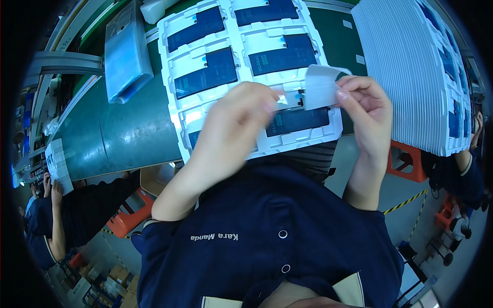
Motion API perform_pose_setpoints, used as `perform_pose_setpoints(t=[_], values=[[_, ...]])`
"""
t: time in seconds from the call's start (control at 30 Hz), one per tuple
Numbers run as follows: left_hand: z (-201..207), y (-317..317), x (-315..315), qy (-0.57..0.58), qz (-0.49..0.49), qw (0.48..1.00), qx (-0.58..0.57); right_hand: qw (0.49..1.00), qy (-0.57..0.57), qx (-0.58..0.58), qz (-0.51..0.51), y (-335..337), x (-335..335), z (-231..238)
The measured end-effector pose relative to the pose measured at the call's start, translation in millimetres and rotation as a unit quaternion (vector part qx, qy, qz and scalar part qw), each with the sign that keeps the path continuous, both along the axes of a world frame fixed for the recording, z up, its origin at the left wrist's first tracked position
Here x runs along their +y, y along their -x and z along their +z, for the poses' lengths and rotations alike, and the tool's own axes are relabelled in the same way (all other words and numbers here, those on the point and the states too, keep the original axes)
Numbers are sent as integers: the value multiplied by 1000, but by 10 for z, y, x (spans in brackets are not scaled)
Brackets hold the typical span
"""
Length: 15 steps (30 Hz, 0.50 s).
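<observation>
A white moulded tray [336, 126] lies in front of me, with several flat dark L-shaped battery packs [281, 54] in its pockets. Between thumb and fingers my right hand [367, 105] grips a white backing sheet [321, 87], raised over the tray's right side. My left hand [236, 123] is closed in a pinch above the tray's middle, slightly blurred. By its fingertips shows a small shiny clear piece [282, 101]; whether it is pinched I cannot make out. The left hand and wrist hide part of the nearest left battery pack.
At the right stands a tall stack of white trays [405, 77]. Clear plastic bags [128, 61] lie on the green table [123, 133] at the left. Co-workers sit at both sides, near red stools [131, 215].
</observation>
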<state>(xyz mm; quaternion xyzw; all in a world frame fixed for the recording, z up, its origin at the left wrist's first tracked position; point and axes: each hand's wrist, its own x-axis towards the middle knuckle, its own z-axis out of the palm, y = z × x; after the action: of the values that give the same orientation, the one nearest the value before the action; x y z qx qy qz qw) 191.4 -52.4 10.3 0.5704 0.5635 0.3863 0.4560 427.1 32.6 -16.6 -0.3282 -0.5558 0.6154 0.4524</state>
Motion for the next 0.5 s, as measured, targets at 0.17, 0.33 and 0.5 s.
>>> perform_pose_setpoints(t=[0.17, 0.33, 0.5], values=[[-124, -354, -197, -114, -20, 932, 344, 997, -61, -40, -36, -277, 129, -43], [-88, -273, -22, -70, -44, 954, 287, 993, 10, 55, -103, -177, 201, -43], [90, -226, -75, -87, -109, 953, 268, 991, -74, -71, -83, 11, 235, -146]])
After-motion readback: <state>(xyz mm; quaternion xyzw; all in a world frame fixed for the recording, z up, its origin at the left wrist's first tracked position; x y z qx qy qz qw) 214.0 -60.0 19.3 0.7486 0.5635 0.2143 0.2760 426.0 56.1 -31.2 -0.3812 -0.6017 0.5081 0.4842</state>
